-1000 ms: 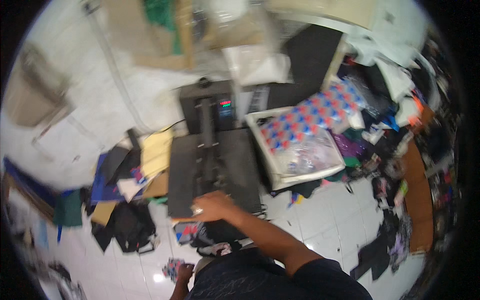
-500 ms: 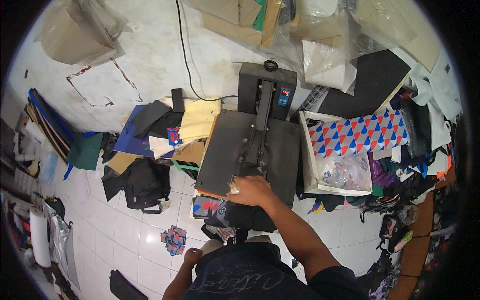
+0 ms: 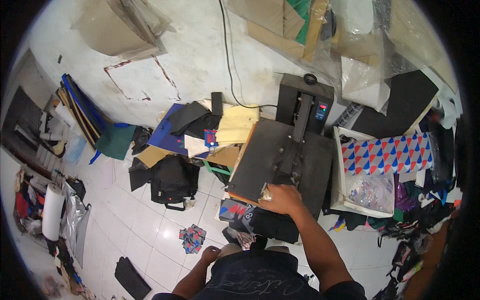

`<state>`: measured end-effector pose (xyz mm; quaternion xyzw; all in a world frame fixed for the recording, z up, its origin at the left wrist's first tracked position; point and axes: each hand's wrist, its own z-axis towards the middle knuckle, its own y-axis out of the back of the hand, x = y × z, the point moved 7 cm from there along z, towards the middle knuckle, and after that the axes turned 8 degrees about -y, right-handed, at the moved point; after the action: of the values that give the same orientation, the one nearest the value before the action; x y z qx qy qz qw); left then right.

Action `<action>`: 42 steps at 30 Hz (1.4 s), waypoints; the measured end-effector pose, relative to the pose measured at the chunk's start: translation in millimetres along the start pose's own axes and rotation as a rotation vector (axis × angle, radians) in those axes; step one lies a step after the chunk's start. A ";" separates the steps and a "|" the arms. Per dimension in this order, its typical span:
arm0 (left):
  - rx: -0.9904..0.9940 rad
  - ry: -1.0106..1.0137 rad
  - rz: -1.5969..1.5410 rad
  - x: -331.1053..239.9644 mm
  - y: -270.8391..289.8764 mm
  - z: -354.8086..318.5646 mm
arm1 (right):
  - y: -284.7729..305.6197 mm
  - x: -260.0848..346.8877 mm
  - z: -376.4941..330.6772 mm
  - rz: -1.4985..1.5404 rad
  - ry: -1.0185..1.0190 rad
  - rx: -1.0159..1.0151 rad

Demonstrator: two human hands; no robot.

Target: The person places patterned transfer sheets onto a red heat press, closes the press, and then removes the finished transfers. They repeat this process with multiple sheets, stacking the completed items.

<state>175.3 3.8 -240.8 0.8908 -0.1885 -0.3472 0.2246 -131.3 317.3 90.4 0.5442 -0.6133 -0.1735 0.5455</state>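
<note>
In front of me stands a black heat press (image 3: 265, 155) with a flat upper plate and a control box at its back. My right hand (image 3: 283, 199) is closed around the press handle (image 3: 265, 193) at the plate's front edge; the handle's end shows a tan wrapping. The plate lies down, or nearly so, over the lower part. Black fabric with a grey, red and blue print (image 3: 239, 212) sticks out below the front edge. Down by my left thigh is my left hand (image 3: 211, 254), away from the press, its fingers mostly hidden.
Right of the press, a white box (image 3: 337, 175) holds a patterned sheet (image 3: 385, 154) and a plastic bag. Yellow cloth (image 3: 240, 122) and dark pieces lie to its left. On the tiled floor are a black bag (image 3: 175, 180), small patterned pieces (image 3: 192, 239) and folded black cloth (image 3: 131, 278).
The whole view has shifted, so the press and surroundings sit further right and slightly lower. My right hand stays on the handle, and my left hand stays low by the thigh.
</note>
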 end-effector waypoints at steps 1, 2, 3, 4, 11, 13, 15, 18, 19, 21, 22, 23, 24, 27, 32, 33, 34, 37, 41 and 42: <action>0.006 -0.026 0.015 -2.7 3.3 0.3 | -0.3 0.4 1.2 0.003 0.015 -0.031; -0.004 -0.052 0.020 -13.7 2.8 0.2 | -1.6 -5.0 1.6 -0.001 0.013 -0.060; -0.007 -0.072 0.026 -23.0 1.8 -1.4 | -3.0 -9.3 1.6 -0.004 0.006 -0.084; -0.010 -0.094 0.032 -31.9 1.7 -3.6 | -4.5 -10.7 2.4 -0.010 0.005 -0.069; -0.026 -0.055 0.105 -15.5 5.7 -3.0 | 2.3 1.4 1.2 -0.003 0.000 0.014; -0.031 -0.085 0.118 -24.9 10.9 5.0 | 2.9 -2.0 3.1 -0.001 0.009 -0.007; -0.046 -0.089 0.068 -34.6 12.6 5.0 | -1.3 -6.3 4.2 0.011 0.025 -0.058; -0.107 -0.108 -0.295 -67.4 19.8 8.4 | -1.7 -3.4 4.0 -0.003 0.027 0.006; -0.163 -0.141 -0.416 -78.2 25.4 12.3 | -0.6 -1.9 3.8 0.015 0.039 -0.029; -0.110 -0.137 -0.618 -132.1 34.4 17.4 | 1.3 -7.0 2.2 0.034 0.039 -0.107; -0.116 -0.140 -0.697 -157.9 42.4 19.2 | 1.8 -5.2 2.9 0.026 0.041 -0.091; -0.117 -0.134 -0.778 -179.7 46.2 21.3 | 1.5 -3.3 4.1 0.016 0.040 -0.068; -0.098 -0.136 -0.824 -202.2 48.5 25.8 | 0.9 -2.9 3.7 0.002 0.040 -0.044; -0.050 -0.148 -1.051 -250.5 50.4 53.3 | -3.6 -7.2 6.1 0.004 0.019 -0.018; -0.034 -0.036 -1.286 -288.7 44.3 91.6 | 3.9 -4.2 4.2 0.015 -0.011 -0.066; -0.054 0.011 -1.335 -277.6 41.0 93.4 | 0.9 -1.4 2.2 0.034 -0.021 -0.054; -0.046 0.011 -1.304 -273.8 38.2 99.4 | -0.6 -2.8 7.0 -0.011 -0.049 0.010; -0.043 0.022 -1.248 -268.7 33.7 109.8 | -3.2 -4.5 8.9 -0.032 -0.074 -0.049; 0.037 0.064 -1.322 -276.2 25.1 118.9 | -6.2 -5.8 13.7 -0.047 -0.078 -0.010; 0.089 0.066 -1.407 -284.1 20.7 116.1 | -8.4 -6.2 15.2 -0.069 -0.074 0.007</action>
<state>-105.4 95.1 -154.6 0.8196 0.4253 -0.3746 -0.0843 -141.5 313.9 75.4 0.5600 -0.6145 -0.2101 0.5145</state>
